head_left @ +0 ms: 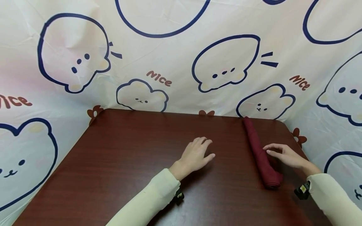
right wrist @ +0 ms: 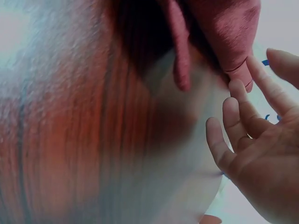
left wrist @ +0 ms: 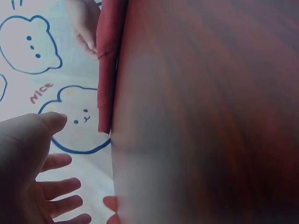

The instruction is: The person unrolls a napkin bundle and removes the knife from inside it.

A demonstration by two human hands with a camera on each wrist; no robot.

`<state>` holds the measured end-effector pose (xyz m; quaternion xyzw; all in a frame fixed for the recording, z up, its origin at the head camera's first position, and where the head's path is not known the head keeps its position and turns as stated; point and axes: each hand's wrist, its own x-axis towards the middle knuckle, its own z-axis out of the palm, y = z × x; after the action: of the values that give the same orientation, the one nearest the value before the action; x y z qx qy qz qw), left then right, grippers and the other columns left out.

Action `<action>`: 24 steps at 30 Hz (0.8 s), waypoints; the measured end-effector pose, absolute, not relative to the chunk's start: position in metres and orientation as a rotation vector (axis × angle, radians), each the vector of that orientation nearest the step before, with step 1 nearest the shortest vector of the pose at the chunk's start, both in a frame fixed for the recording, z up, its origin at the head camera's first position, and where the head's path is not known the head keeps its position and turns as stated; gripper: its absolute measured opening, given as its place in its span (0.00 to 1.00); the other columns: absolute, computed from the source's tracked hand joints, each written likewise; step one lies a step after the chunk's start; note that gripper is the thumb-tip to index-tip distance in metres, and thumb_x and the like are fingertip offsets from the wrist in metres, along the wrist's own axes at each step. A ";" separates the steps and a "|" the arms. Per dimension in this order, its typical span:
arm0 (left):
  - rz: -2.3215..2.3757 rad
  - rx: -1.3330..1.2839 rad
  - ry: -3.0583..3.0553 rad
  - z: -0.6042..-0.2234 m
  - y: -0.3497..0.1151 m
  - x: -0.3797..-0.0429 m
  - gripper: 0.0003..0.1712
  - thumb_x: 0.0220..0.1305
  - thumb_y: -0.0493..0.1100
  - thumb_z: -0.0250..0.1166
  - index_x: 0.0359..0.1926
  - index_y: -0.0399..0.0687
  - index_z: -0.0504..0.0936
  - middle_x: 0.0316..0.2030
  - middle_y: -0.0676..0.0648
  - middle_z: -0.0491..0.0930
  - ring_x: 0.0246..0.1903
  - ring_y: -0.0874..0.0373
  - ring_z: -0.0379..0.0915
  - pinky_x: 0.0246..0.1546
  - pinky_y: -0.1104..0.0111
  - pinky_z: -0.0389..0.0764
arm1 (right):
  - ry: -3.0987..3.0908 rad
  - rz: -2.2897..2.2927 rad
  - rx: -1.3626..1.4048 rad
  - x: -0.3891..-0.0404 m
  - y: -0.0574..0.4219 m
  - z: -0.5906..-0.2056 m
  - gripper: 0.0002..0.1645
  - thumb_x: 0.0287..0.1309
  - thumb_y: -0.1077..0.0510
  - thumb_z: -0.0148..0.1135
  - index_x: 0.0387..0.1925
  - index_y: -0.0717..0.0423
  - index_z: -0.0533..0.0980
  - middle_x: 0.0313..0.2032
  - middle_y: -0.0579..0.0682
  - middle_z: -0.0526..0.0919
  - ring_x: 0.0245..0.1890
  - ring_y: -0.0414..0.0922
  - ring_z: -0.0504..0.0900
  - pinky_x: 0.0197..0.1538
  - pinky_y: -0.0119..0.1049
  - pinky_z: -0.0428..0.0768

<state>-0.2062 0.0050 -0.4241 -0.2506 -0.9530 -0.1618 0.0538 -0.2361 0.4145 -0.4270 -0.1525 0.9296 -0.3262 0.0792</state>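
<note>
A dark red cloth [head_left: 258,150], rolled into a long tube, lies on the brown table toward its right side; its near end is thicker, with a loose flap. Beside the roll's right side is my right hand [head_left: 287,156], fingers loosely bent and holding nothing. In the right wrist view its fingertips [right wrist: 237,88] are at the cloth [right wrist: 229,32]; whether they touch it I cannot tell. My left hand [head_left: 195,155] hovers over the middle of the table, fingers spread and relaxed, apart from the roll. The left wrist view also shows this hand [left wrist: 28,163] with nothing in it.
The brown wooden table [head_left: 113,157] has rounded far corners. Behind it and along both sides hangs a pale sheet [head_left: 181,56] printed with blue-outlined cartoon animals. A small black device [head_left: 302,190] sits at the right wrist, another [head_left: 178,196] at the left.
</note>
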 end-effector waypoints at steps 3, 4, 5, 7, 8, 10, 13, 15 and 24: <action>-0.496 -0.785 -2.893 -0.427 0.010 -0.203 0.31 0.73 0.61 0.58 0.69 0.53 0.71 0.66 0.45 0.74 0.68 0.49 0.69 0.62 0.55 0.77 | 2.779 -1.002 -0.518 -0.236 0.417 -0.431 0.17 0.72 0.57 0.58 0.55 0.62 0.79 0.50 0.45 0.83 0.46 0.24 0.75 0.45 0.22 0.74; -0.490 -0.793 -2.891 -0.428 0.012 -0.203 0.31 0.73 0.61 0.58 0.69 0.53 0.72 0.66 0.46 0.74 0.68 0.49 0.69 0.62 0.55 0.77 | 2.780 -1.014 -0.536 -0.236 0.418 -0.432 0.16 0.72 0.58 0.58 0.54 0.62 0.79 0.50 0.44 0.83 0.46 0.25 0.75 0.45 0.22 0.74; -0.486 -0.801 -2.891 -0.428 0.015 -0.202 0.31 0.73 0.61 0.58 0.69 0.53 0.72 0.65 0.46 0.74 0.67 0.50 0.70 0.62 0.55 0.77 | 2.780 -1.031 -0.556 -0.236 0.419 -0.433 0.15 0.71 0.59 0.59 0.54 0.63 0.79 0.49 0.41 0.83 0.45 0.26 0.76 0.44 0.22 0.74; -0.474 -0.812 -2.892 -0.427 0.020 -0.201 0.31 0.73 0.61 0.57 0.69 0.53 0.72 0.65 0.47 0.75 0.67 0.51 0.70 0.62 0.56 0.77 | 2.778 -1.055 -0.585 -0.237 0.419 -0.435 0.14 0.70 0.61 0.60 0.52 0.64 0.79 0.47 0.37 0.83 0.43 0.27 0.76 0.42 0.22 0.74; -0.467 -0.818 -2.893 -0.427 0.023 -0.201 0.31 0.73 0.61 0.57 0.69 0.53 0.72 0.65 0.47 0.75 0.67 0.51 0.70 0.62 0.56 0.77 | 2.779 -1.067 -0.598 -0.238 0.420 -0.437 0.13 0.69 0.62 0.60 0.52 0.65 0.80 0.46 0.35 0.83 0.41 0.28 0.76 0.41 0.23 0.75; -0.452 -0.827 -2.900 -0.426 0.028 -0.200 0.31 0.73 0.62 0.57 0.69 0.54 0.71 0.65 0.48 0.75 0.68 0.51 0.69 0.63 0.57 0.77 | 2.774 -1.086 -0.636 -0.240 0.420 -0.439 0.13 0.68 0.65 0.61 0.51 0.66 0.79 0.44 0.34 0.83 0.39 0.27 0.77 0.39 0.23 0.75; -0.439 -0.839 -2.905 -0.426 0.032 -0.198 0.31 0.73 0.62 0.57 0.69 0.54 0.71 0.66 0.48 0.75 0.67 0.52 0.69 0.62 0.57 0.77 | 2.770 -1.102 -0.657 -0.242 0.419 -0.442 0.12 0.66 0.67 0.62 0.50 0.68 0.79 0.42 0.38 0.84 0.38 0.27 0.78 0.37 0.25 0.76; -0.439 -0.841 -2.905 -0.426 0.033 -0.198 0.30 0.74 0.62 0.56 0.69 0.54 0.71 0.66 0.48 0.74 0.68 0.52 0.69 0.62 0.57 0.77 | 2.765 -1.110 -0.655 -0.244 0.417 -0.443 0.12 0.66 0.68 0.61 0.50 0.68 0.78 0.41 0.42 0.85 0.38 0.27 0.79 0.37 0.25 0.78; -0.431 -0.845 -2.907 -0.428 0.035 -0.197 0.30 0.74 0.61 0.56 0.69 0.54 0.72 0.65 0.48 0.75 0.67 0.52 0.70 0.62 0.58 0.77 | 2.669 -1.200 -0.574 -0.248 0.419 -0.446 0.14 0.65 0.71 0.60 0.50 0.77 0.74 0.39 0.33 0.84 0.38 0.25 0.82 0.37 0.24 0.81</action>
<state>-0.1966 0.0347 -0.4282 -0.2761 -0.9498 -0.1407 0.0418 -0.2479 0.4193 -0.4456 -0.1920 0.8921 -0.4012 0.0794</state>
